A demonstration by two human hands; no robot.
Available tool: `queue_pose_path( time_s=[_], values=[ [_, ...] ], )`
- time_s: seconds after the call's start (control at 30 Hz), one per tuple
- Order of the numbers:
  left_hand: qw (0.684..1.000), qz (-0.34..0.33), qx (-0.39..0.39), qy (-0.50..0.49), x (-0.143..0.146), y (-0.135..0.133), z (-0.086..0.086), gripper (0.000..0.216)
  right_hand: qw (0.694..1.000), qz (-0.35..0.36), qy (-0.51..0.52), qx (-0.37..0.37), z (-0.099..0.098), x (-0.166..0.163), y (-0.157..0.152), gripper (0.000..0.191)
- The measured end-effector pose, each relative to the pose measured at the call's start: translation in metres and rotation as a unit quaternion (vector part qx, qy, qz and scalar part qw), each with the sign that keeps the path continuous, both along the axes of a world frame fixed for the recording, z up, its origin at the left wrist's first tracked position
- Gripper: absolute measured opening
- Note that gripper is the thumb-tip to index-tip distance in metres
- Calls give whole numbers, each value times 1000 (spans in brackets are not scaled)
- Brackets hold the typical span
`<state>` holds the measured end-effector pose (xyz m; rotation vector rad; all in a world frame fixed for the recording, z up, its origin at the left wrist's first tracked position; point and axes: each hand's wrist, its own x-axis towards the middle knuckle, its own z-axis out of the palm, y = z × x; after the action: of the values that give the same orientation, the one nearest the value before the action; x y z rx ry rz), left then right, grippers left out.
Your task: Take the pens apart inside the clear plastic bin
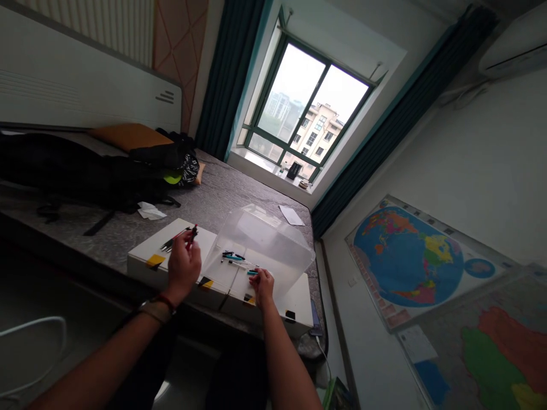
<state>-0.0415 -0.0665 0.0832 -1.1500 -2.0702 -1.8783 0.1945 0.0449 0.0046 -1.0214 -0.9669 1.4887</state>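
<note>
My left hand (184, 266) is raised over the left white box (141, 250), its fingers closed on a dark pen with some red, the tip pointing up. Behind those fingers, several slim pens (167, 245) lie on that box. Lower and to the right, my right hand (262, 286) pinches a teal pen (252, 273). It is at the near side of a clear plastic bin (273, 242), which lies tipped on its side. A loose group of black, teal and clear pens (233, 257) is just left of my right fingertips.
Boxes with yellow-and-black tape stand along the edge of a grey mattress (252, 188). A crumpled tissue (151, 211), a black bag (81, 171) and an orange cushion (132, 136) lie at left. White paper (291, 215) sits beyond the bin; a phone (315, 319) with a cable is at right.
</note>
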Motion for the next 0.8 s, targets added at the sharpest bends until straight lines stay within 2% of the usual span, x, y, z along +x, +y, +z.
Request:
queue_pose_path(
  time_s=[0.07, 0.17, 0.27, 0.37, 0.5, 0.67, 0.8],
  values=[
    [995, -102, -18, 0, 33, -8, 7, 40, 1000, -4, -7, 5, 0, 0, 0, 19],
    [960, -252, -90, 79, 74, 0, 4, 36, 1000, -9, -11, 15, 1, -1, -2, 21],
    [912, -333, -129, 202, 91, 23, -5, 31, 1000, -12, 8, 27, 2, -2, -2, 37],
    [874, -339, -164, 307, 91, 48, -14, 26, 999, -3, 27, 23, 1, -3, -2, 50],
    [841, -324, -185, 392, 90, 66, -31, 17, 999, 8, -3, 31, -3, -3, 1, 52],
    [852, -308, -189, 380, 95, 68, -61, 22, 995, 33, -65, 69, -11, -1, 6, 43],
    [865, -329, -177, 335, 94, 64, -73, 29, 991, 41, -101, 83, -13, -1, 8, 43]
  ],
)
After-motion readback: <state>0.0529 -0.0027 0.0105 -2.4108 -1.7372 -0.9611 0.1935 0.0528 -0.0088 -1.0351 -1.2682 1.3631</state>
